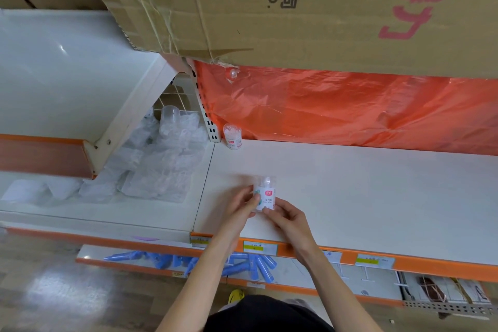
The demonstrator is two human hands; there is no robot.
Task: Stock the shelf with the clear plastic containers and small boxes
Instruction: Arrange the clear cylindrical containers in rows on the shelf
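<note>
At frame centre, over the shelf (350,197): a container (264,194). Behind it, further up: a second container (232,136). Heaped at left: plastic packets (156,170).

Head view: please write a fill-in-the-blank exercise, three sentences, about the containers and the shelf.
1. The left hand and right hand hold a container with a white ___.
2. A second container stands at the ___ of the shelf.
3. The plastic sheet behind it is ___.
Missing: label; back; orange.
</note>
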